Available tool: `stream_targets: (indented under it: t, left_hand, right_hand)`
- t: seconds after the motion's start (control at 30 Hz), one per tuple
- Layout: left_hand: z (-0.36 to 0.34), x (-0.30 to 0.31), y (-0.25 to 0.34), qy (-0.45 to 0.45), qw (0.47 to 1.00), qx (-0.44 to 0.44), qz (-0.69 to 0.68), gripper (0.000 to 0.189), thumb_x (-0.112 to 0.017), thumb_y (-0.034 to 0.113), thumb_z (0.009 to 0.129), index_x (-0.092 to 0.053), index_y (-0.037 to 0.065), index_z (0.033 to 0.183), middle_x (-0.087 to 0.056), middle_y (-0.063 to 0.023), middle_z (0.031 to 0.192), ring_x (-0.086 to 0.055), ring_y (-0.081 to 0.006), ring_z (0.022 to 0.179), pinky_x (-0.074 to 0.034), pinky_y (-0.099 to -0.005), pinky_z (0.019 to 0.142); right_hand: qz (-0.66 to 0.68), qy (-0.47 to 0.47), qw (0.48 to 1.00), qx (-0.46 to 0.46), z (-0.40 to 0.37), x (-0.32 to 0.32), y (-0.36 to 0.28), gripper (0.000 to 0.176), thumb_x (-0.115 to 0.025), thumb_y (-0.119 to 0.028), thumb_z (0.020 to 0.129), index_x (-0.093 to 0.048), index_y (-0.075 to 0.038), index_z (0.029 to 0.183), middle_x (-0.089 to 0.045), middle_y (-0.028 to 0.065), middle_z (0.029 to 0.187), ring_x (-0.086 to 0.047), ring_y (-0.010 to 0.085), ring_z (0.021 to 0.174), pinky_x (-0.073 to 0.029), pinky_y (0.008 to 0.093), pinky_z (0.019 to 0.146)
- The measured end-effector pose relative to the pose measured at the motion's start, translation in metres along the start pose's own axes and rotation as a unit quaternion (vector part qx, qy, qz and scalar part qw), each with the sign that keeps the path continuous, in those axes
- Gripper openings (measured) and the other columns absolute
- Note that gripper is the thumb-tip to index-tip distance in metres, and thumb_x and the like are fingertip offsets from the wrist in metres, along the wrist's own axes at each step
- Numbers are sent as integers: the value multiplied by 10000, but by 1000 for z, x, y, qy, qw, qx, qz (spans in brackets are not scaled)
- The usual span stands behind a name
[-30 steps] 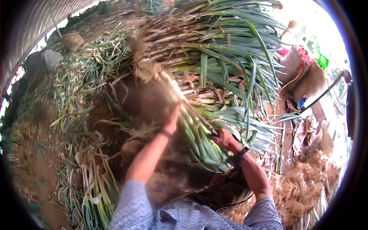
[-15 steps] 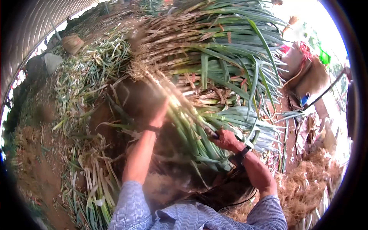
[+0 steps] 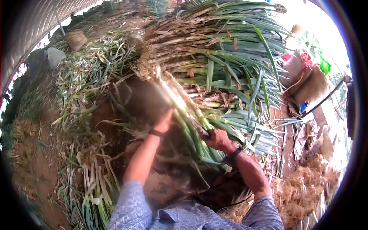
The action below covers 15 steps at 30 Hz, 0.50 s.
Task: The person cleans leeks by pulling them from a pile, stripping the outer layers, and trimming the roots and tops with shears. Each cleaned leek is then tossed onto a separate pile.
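Note:
My left hand (image 3: 165,119) is closed on the pale stalks of a few long green onions (image 3: 188,126), whose roots point up and away and whose leaves hang toward my lap. A dark handle shows in my closed right hand (image 3: 219,139), beside the same stalks; the rest of that tool is unclear. Just beyond my hands lies a large pile of untrimmed green onions (image 3: 230,42), its roots on the left and leaves on the right.
Loose leaf scraps (image 3: 92,69) cover the ground at left. Cleaned onions (image 3: 99,188) lie at lower left. Cut brown roots (image 3: 303,188) are heaped at lower right. Sacks (image 3: 312,84) stand at right, a basket (image 3: 76,40) at upper left.
My right hand has moved a little left and up along the stalks. The held onions have shifted slightly, and the whole view has tilted a little.

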State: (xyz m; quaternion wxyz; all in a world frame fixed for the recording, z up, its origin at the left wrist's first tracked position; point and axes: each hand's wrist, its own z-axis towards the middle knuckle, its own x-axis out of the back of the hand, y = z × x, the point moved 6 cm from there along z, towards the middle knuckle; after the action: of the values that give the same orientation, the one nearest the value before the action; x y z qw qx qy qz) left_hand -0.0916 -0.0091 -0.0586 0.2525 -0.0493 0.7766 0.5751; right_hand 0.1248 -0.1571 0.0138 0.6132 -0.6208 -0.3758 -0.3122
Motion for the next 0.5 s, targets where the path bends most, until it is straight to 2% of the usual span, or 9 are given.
stream_targets:
  t: [0.03,0.07,0.17,0.27,0.37,0.5]
  left_hand:
    - [1,2,-4,-9,1000,-7,2,353,-677,258,899,-592,66,1183,-612,-143,1127,-636,-298,1031,-630,-508,713]
    - [3,5,-7,-3,1000,-20,0,393,-695,285,886,-590,65,1194,-621,-132,1102,-653,-286,988,-648,-465,637]
    - [-8,-3,2,25,999,-13,24,427,-716,322,871,-594,80,1201,-612,-133,1119,-662,-275,949,-644,-468,648]
    - [1,7,-14,43,998,3,43,435,-656,367,913,-526,76,1209,-573,-107,1107,-630,-243,916,-602,-390,567]
    - [-13,-8,-2,1,1000,8,29,484,-665,411,901,-518,82,1223,-551,-117,1160,-623,-263,939,-607,-400,581]
    - [-20,-15,4,35,997,9,62,496,-657,426,902,-515,83,1231,-551,-116,1150,-636,-279,903,-610,-416,574]
  right_hand:
    - [-4,3,1000,3,5,1,-5,422,-633,-497,841,-684,-83,780,-641,179,689,-617,399,649,-472,496,601]
    - [-8,5,1000,6,11,2,-10,421,-631,-497,842,-683,-83,784,-641,181,692,-617,402,659,-472,498,608]
    - [2,14,1000,15,29,8,-25,409,-627,-482,846,-681,-78,823,-645,192,715,-621,411,699,-475,504,636]
    - [39,5,999,17,41,12,-41,408,-626,-470,843,-678,-65,844,-650,204,735,-624,414,704,-478,502,643]
    - [69,-5,998,4,50,16,-53,408,-626,-466,839,-681,-62,858,-656,209,753,-630,409,708,-480,497,646]
    - [93,-1,996,12,55,22,-62,416,-624,-475,838,-689,-65,861,-662,205,756,-637,396,697,-482,487,633]
